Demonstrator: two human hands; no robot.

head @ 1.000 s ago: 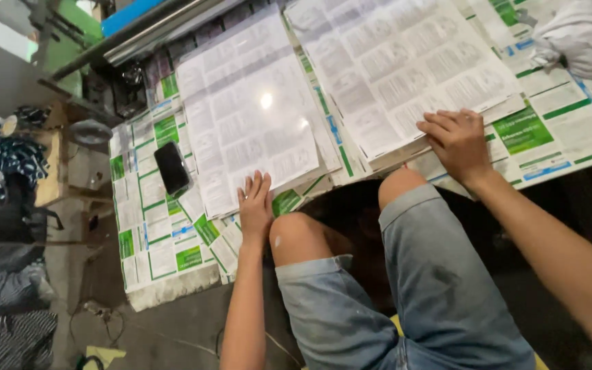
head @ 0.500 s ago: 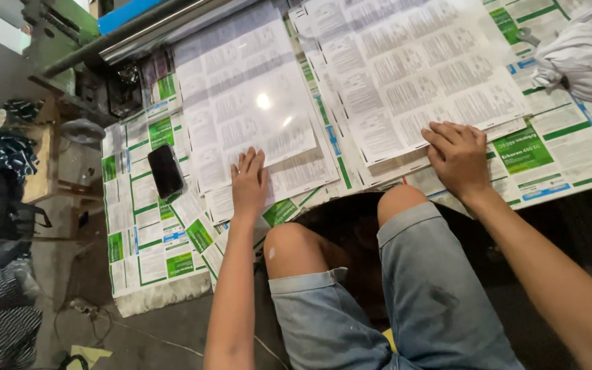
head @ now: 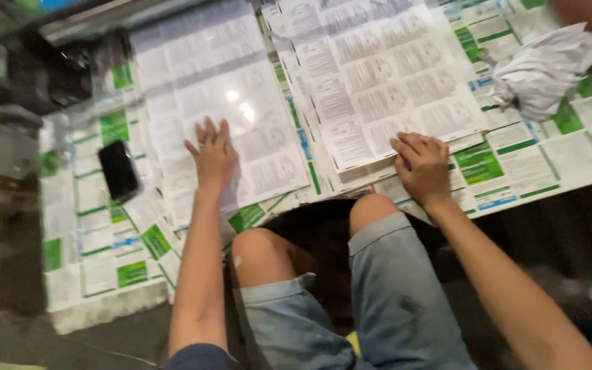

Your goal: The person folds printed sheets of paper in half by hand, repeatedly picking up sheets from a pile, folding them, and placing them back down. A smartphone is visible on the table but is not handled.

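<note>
1. Here, the left hand (head: 212,156) lies flat with its fingers spread apart, pressing on the shiny printed sheet (head: 220,109). It grips nothing.
2. The right hand (head: 421,166) has its fingers curled down together on the near edge of the stack of printed sheets (head: 378,82). Whether it pinches a sheet, I cannot tell.
3. There are two hands and two big white paper piles, one under each hand.
4. The shiny sheet sits at about 10 o'clock in the view. Its long side runs from 6 o'clock up to 12 o'clock, tipped a bit to the left.
5. The stack sits at about 1 o'clock. Its long side runs nearly the same way, and its near edge shows many thin layers.
6. One black phone (head: 118,170) lies flat at 9 o'clock from the left hand, a little apart from it.
7. One crumpled white paper ball (head: 543,68) lies at 2 o'clock from the right hand, well apart.
8. Green and white printed papers (head: 104,253) cover the table under everything.
9. Two bare knees (head: 258,247) in blue shorts (head: 392,294) show at 6 o'clock, below the table edge.
</note>
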